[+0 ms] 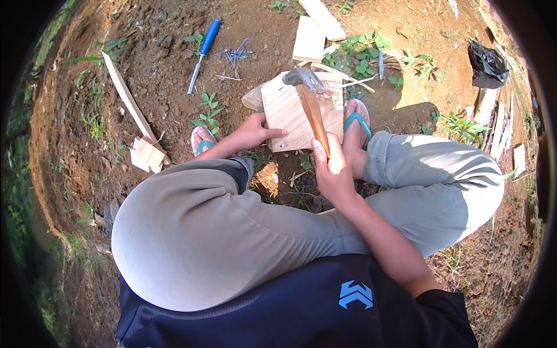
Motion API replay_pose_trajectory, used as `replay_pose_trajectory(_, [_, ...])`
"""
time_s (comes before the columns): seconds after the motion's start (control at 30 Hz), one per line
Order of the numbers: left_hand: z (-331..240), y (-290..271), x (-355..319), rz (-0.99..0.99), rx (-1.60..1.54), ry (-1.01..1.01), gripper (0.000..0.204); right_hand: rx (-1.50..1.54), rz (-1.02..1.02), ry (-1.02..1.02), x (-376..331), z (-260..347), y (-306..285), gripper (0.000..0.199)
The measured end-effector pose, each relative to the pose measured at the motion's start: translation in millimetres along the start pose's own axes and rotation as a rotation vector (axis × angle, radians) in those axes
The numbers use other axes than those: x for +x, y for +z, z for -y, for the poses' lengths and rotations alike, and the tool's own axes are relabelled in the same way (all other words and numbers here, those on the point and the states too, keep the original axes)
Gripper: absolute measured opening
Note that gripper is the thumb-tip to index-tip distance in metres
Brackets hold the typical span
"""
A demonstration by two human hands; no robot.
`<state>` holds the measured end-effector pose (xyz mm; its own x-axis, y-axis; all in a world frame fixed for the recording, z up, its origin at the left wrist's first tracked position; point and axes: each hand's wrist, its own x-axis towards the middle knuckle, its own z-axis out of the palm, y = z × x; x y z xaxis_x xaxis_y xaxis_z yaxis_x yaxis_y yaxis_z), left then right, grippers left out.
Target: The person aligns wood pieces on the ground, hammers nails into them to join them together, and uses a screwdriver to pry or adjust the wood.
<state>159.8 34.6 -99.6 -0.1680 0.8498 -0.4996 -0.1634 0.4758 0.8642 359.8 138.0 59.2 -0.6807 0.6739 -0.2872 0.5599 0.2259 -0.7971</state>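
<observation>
Between my feet lies a squarish wooden board [282, 116] with visible grain. My left hand [255, 132] grips its near left edge, thumb on the top face and fingers hidden at the side. A claw hammer [314, 116] with a wooden handle is in my right hand [335, 168], fingers wrapped round the lower handle. The metal head is over the board's far edge, its claw toward the right. Whether the head touches the wood I cannot tell. Beside the head, the board's far right part looks rough and splintered.
A blue-handled chisel [204, 53] and a pile of loose nails [237, 56] lie on the soil beyond the board. Wood offcuts [309, 40] sit at the far side, a long strip [130, 101] at left. A black plastic bag [488, 64] is at far right.
</observation>
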Motion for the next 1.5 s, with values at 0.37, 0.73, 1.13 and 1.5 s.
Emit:
replay_pose_trajectory(0.37, [-11,-2,1,0.047,0.013,-0.099,0.056,-0.047,-0.019,-0.087,-2,-2,2,0.017])
replay_pose_trajectory(0.73, [5,-1,7,0.046,0.003,-0.032,0.061,-0.059,-0.197,-0.206,7,6,-9,0.02])
replay_pose_trajectory(1.13, [3,-1,11,0.052,-0.057,-0.029,0.057,-0.158,-0.046,-0.158,10,-15,-7,0.016])
replay_pose_trajectory(1.5, [6,0,13,0.009,-0.002,-0.008,0.062,-0.203,-0.038,-0.037,6,-9,-10,0.016])
